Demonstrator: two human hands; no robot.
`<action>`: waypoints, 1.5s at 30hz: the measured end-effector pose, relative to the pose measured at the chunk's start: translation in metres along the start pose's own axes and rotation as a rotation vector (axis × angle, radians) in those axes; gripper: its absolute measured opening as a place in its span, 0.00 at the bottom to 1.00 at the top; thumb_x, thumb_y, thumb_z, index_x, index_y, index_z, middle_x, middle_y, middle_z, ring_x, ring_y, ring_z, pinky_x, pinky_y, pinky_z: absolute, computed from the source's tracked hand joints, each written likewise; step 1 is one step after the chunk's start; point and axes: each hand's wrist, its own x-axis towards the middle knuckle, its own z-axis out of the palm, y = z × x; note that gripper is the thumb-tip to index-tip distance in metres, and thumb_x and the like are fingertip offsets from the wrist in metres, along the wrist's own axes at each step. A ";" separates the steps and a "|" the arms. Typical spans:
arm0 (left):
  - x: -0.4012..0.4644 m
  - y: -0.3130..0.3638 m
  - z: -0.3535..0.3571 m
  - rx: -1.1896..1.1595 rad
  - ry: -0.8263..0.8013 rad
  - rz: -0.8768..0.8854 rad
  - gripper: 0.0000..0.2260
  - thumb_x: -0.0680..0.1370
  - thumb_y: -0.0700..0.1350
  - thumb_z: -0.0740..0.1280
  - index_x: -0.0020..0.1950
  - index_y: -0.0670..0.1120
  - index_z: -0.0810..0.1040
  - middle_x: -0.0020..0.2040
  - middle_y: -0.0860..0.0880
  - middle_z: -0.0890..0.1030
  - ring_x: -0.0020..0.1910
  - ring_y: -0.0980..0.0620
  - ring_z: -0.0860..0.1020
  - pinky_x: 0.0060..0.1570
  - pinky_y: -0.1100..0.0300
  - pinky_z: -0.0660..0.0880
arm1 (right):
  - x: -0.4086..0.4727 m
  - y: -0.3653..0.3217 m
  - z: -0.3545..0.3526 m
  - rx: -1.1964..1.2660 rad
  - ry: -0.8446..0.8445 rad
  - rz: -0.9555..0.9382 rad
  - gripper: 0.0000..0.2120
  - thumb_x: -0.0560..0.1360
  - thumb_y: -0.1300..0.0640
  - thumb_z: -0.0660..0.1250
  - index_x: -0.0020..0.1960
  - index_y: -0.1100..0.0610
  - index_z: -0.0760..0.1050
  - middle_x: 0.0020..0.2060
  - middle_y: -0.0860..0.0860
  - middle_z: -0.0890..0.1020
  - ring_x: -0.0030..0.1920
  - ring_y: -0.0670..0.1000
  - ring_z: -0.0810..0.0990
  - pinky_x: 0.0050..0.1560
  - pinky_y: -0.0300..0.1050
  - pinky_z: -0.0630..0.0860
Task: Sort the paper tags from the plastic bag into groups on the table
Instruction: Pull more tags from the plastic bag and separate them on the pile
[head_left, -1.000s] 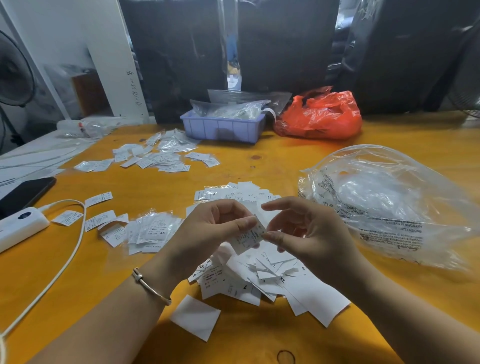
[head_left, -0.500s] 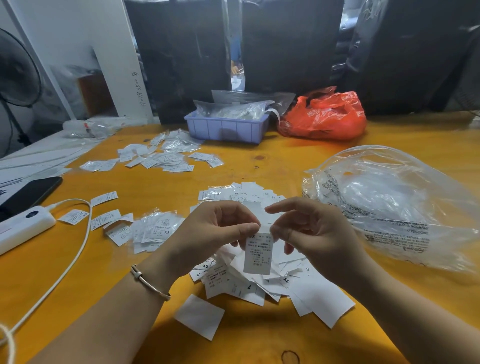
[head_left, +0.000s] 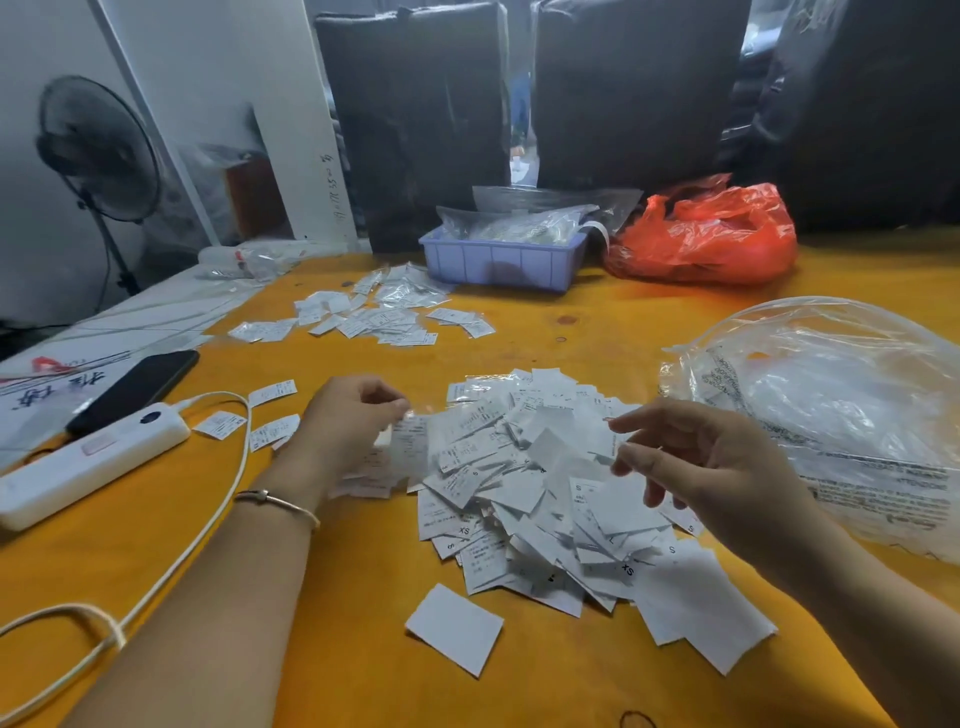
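A heap of white paper tags (head_left: 519, 467) lies in the middle of the orange table (head_left: 363, 675). To its right sits the clear plastic bag (head_left: 831, 415). My left hand (head_left: 348, 421) hovers at the heap's left edge and pinches one blurred tag (head_left: 410, 441) over a small group that it mostly hides. My right hand (head_left: 711, 467) hangs over the heap's right side with loose, spread fingers and holds nothing. Another group of tags (head_left: 374, 317) lies farther back, a few single tags (head_left: 270, 431) lie to the left, and one blank tag (head_left: 454, 629) lies near me.
A blue tray (head_left: 498, 260) with clear bags and a red plastic bag (head_left: 706, 234) stand at the table's far edge. At the left lie a black phone (head_left: 135, 389), a white power bank (head_left: 88, 462) and its cable (head_left: 208, 514). A fan (head_left: 98, 150) stands beyond.
My left hand has carried the tag from in front of me leftward toward the small group. My right hand has let go of it and opened over the heap.
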 end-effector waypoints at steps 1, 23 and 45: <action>0.004 -0.005 -0.004 0.039 0.012 -0.025 0.06 0.77 0.41 0.71 0.40 0.48 0.82 0.40 0.50 0.82 0.42 0.51 0.77 0.38 0.58 0.71 | 0.000 0.000 0.000 0.002 0.002 -0.001 0.08 0.74 0.60 0.69 0.51 0.51 0.80 0.37 0.49 0.85 0.31 0.48 0.81 0.30 0.35 0.72; -0.015 0.010 0.024 0.309 0.044 0.296 0.03 0.79 0.45 0.69 0.47 0.50 0.83 0.44 0.59 0.77 0.46 0.56 0.75 0.37 0.63 0.67 | 0.023 0.030 -0.078 -1.159 0.189 0.566 0.21 0.75 0.42 0.67 0.59 0.57 0.77 0.56 0.57 0.76 0.58 0.60 0.73 0.50 0.48 0.72; -0.036 0.023 0.041 0.227 -0.081 0.332 0.03 0.78 0.44 0.71 0.45 0.51 0.82 0.45 0.56 0.80 0.45 0.57 0.77 0.41 0.59 0.72 | 0.021 0.031 -0.079 -0.874 0.795 -0.072 0.11 0.69 0.59 0.77 0.37 0.62 0.75 0.30 0.59 0.80 0.31 0.60 0.76 0.33 0.44 0.65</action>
